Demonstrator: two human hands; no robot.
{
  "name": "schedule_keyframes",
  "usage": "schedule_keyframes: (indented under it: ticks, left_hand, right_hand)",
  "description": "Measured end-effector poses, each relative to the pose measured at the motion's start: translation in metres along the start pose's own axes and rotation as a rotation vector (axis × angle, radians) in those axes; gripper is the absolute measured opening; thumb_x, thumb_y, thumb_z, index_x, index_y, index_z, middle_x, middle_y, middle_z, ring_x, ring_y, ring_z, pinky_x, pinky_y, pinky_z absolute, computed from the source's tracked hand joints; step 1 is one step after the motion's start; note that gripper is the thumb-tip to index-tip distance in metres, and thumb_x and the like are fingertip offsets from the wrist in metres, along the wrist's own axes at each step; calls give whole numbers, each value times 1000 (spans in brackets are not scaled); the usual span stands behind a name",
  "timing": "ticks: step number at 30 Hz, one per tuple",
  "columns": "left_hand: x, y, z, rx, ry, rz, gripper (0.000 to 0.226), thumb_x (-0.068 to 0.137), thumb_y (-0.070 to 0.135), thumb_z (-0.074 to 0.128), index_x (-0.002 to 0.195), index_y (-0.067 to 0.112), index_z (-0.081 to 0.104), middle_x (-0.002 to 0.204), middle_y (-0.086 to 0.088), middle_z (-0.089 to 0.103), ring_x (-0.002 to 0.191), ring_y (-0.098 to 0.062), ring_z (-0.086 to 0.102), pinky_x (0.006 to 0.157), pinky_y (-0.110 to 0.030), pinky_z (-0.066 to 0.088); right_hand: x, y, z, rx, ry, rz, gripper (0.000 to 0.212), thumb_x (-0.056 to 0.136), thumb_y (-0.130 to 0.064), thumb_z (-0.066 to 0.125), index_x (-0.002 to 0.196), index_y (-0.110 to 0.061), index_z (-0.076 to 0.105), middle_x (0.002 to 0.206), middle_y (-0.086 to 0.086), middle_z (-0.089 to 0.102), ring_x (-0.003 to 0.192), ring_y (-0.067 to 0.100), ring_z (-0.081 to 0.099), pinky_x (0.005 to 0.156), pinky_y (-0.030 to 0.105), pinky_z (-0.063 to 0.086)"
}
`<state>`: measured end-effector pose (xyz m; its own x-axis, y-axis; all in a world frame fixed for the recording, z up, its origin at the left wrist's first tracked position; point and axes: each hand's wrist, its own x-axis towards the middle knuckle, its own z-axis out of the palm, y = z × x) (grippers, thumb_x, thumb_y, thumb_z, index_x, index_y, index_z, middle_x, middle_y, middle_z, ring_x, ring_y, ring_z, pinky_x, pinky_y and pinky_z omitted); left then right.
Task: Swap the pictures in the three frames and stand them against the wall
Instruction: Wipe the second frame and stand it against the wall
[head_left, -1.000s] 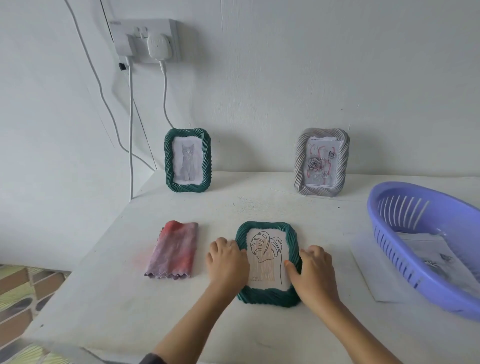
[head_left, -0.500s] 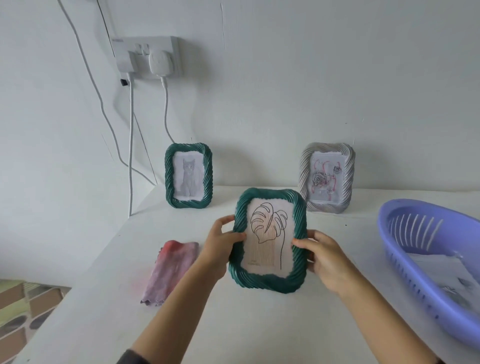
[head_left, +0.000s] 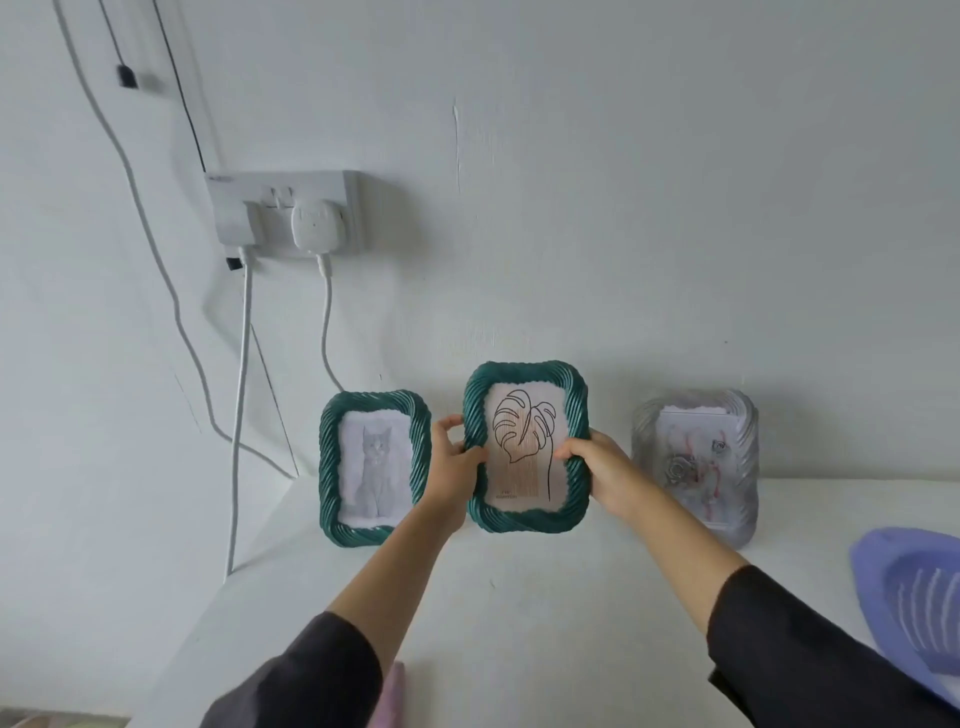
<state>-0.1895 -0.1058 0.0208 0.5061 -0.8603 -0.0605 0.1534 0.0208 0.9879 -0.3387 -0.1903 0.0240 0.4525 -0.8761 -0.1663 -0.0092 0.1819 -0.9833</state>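
I hold a green rope-edged frame with a leaf drawing (head_left: 525, 449) upright between both hands, close to the wall, its lower edge near the white table (head_left: 545, 597). My left hand (head_left: 454, 467) grips its left edge and my right hand (head_left: 602, 470) grips its right edge. To its left a second green frame with a cat picture (head_left: 374, 467) leans against the wall. To the right a grey frame with a rose picture (head_left: 696, 465) also leans against the wall.
A purple plastic basket (head_left: 914, 592) sits at the table's right edge. A pink cloth (head_left: 392, 696) shows at the bottom, mostly hidden by my left sleeve. A wall socket (head_left: 285, 213) with white cables hangs above the left corner.
The leaf frame lay flat on the table, then both hands lifted it upright and carried it back between the two standing frames. The view has tilted upward.
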Motion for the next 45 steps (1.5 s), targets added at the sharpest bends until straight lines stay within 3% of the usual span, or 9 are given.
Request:
schedule_keyframes:
  ticks: [9,15,19,23,30,35,41,45]
  left_hand:
    - [49,-44,6,47,48,-27,39,91,-5,37,117,23,34,78,-7,51,63,-16,44,57,-28,39]
    - [50,-52,5,69,29,-6,42,91,-4,35,122,25,33,89,-12,53,74,-19,47,64,-31,41]
    - [45,-55,2,38,22,-26,50,90,-7,36,127,26,34,100,-8,58,89,-22,54,76,-38,49]
    - [35,-59,-1,-17,-3,-34,60,86,-14,38,128,28,37,104,-4,56,93,-18,55,65,-30,53]
    - [26,-60,1,-64,20,13,61,84,-18,37,125,27,39,95,-4,57,86,-18,54,68,-32,49]
    - [22,-61,-1,-66,10,26,63,84,-19,38,127,27,38,97,-3,58,86,-17,54,71,-34,50]
    - [20,-67,-3,-40,22,19,57,86,-16,41,124,26,40,98,-4,56,90,-20,55,75,-35,52]
    - [15,-71,-5,-27,31,4,50,87,-13,44,123,22,41,99,-7,57,87,-18,56,75,-32,52]
  right_hand:
    - [51,32,-4,-71,78,26,28,79,8,49,61,-12,42,60,4,39,58,15,38,57,26,32]
    - [52,45,-7,-121,90,-38,26,79,5,54,63,-13,44,61,2,43,62,15,41,60,26,33]
    - [43,58,-10,-159,92,-105,25,77,11,57,86,-13,54,75,2,56,71,16,53,65,23,43]
    - [31,72,-13,-118,101,-188,45,77,14,58,113,-14,52,89,3,64,77,12,60,59,10,50]
    - [22,68,-13,-123,97,-208,47,80,10,59,115,-21,49,98,3,64,90,16,60,66,14,51]
    - [15,68,-14,-146,101,-182,54,81,8,60,126,-16,45,97,3,62,86,13,59,69,16,51]
    - [7,76,-16,-154,79,-119,56,81,9,60,127,-18,42,93,7,65,75,6,61,58,11,49]
    - [5,80,-17,-171,84,-103,59,81,9,60,130,-17,40,89,4,66,76,8,63,70,22,49]
